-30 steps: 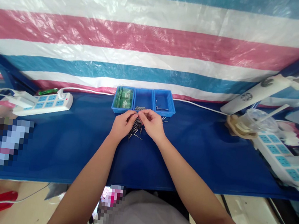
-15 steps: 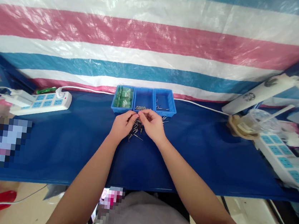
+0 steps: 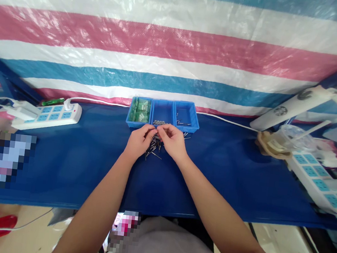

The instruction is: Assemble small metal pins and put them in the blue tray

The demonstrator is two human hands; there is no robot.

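Note:
My left hand (image 3: 138,141) and my right hand (image 3: 172,142) meet fingertip to fingertip over a loose pile of thin metal pins (image 3: 153,149) on the blue table. Both hands are closed in a pinch; whatever lies between the fingertips is too small to make out. Just beyond them stand three joined blue bins. The left bin (image 3: 129,118) holds small clear pieces in green wrapping. Small round metal parts (image 3: 159,122) lie at the front of the middle bin (image 3: 163,107). A few thin dark pins (image 3: 183,123) rest in the right bin (image 3: 196,121).
A white power strip (image 3: 50,117) with plugs sits at the left, near a pixelated object (image 3: 6,161). On the right are another power strip (image 3: 321,184), a plastic cup (image 3: 288,140) and a leaning white cylinder (image 3: 292,108). A striped sheet (image 3: 178,44) hangs behind the table.
Almost nothing differs. My hands stay pinched together over the pins, and the whole view has shifted very slightly.

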